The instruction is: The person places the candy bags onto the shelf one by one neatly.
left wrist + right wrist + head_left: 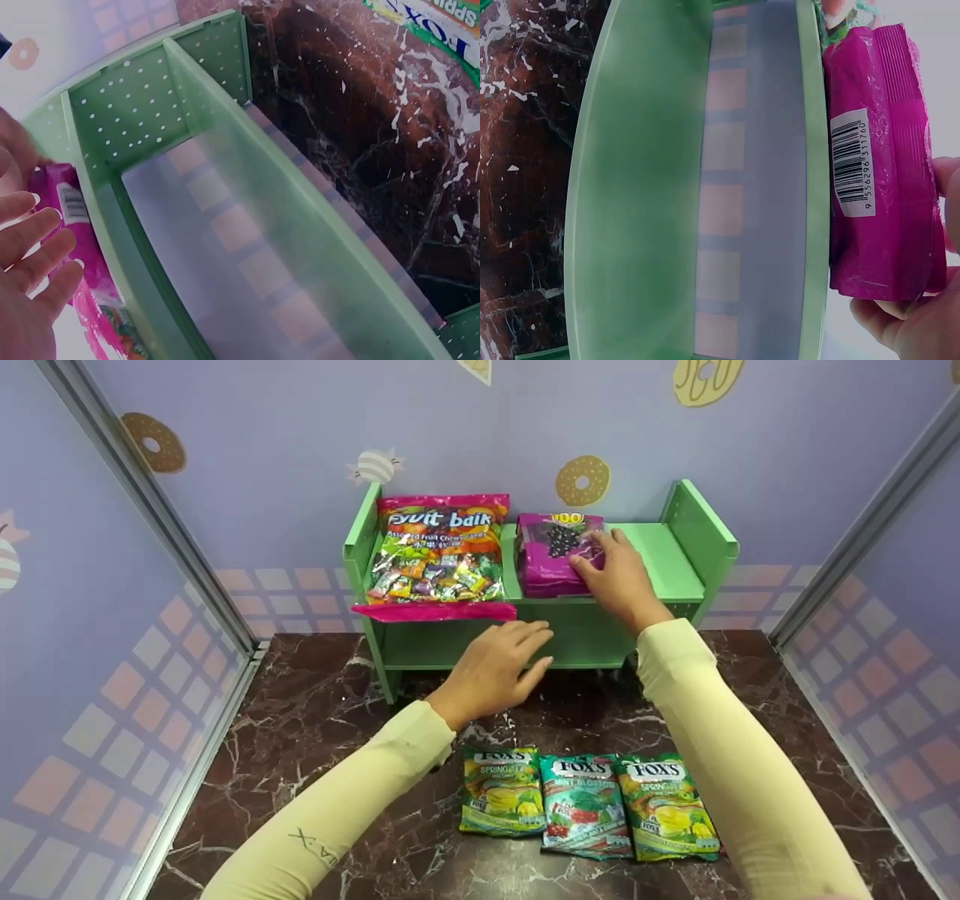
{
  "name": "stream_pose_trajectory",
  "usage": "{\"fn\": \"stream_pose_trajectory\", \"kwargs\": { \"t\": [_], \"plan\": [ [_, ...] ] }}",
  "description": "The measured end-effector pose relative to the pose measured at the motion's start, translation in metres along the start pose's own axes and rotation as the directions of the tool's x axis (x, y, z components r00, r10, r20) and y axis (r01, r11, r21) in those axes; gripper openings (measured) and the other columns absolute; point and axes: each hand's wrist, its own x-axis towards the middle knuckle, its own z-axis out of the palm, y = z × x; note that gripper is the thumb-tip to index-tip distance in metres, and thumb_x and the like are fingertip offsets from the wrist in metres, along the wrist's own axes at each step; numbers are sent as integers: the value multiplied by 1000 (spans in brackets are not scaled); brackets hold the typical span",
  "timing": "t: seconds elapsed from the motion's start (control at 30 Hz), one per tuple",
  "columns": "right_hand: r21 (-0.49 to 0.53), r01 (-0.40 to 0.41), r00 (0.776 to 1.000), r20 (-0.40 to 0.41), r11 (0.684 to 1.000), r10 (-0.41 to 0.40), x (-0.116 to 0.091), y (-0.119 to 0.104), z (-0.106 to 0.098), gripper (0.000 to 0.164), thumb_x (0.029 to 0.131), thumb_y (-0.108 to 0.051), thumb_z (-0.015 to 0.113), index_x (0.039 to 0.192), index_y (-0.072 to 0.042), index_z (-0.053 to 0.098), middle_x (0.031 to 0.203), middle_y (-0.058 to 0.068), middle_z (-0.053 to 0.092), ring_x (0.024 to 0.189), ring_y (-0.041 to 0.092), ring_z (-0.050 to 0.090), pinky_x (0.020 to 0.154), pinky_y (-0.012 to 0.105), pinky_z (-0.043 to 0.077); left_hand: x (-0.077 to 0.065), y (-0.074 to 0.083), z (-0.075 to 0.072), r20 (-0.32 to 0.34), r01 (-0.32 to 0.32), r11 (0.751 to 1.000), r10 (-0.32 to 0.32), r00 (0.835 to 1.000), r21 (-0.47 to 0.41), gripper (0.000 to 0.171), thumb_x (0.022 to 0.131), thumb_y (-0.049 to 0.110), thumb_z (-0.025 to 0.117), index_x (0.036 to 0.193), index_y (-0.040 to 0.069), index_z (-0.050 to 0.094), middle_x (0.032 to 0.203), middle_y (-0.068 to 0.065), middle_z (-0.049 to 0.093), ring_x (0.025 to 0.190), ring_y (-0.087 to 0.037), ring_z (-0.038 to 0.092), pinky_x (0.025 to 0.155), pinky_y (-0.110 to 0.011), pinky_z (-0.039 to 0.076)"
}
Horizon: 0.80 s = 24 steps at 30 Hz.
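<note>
Right hand point(619, 577) grips the purple packet point(551, 574) by its right side; packet rests on the green rack's top shelf point(667, 562), just beside the fruit chews bag point(439, 559). Left hand point(495, 667) empty, fingers loosely extended, near the shelf's front edge. Step looks like seating the packet; next move likely calls for a level, gentle release. Three Fox's bags point(586, 817) in a row on dark marbled surface point(300, 735). Lilac walls point(285, 442), doughnut prints.
</note>
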Motion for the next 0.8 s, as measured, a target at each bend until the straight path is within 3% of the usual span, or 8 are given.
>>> {"fn": "stream_pose_trajectory", "kwargs": {
  "t": [0.33,0.63,0.8],
  "plan": [
    [4,-6,1000,24,1000,6,-2,-8,6,54,98,-35,55,143,-8,44,155,23,28,143,39,30,119,50,24,-3,6,10,44,26,999,-24,999,-40,42,100,34,51,134,11,58,138,-5,58,124,-20,56,104,-39,47],
    [6,-28,998,53,1000,28,0,-13,7,58,98,-38,53,147,-9,40,158,22,22,146,39,25,120,50,21,-8,8,19,59,33,998,-31,998,-49,43,101,38,46,133,11,58,137,-5,59,124,-20,56,102,-38,49],
    [-7,3,999,53,1000,-2,1,-17,10,58,98,-38,54,146,-8,40,152,21,32,141,37,34,118,49,26,-9,11,21,70,42,997,-38,997,-62,43,102,39,45,134,12,58,138,-4,58,124,-19,56,103,-37,48]
  ]
}}
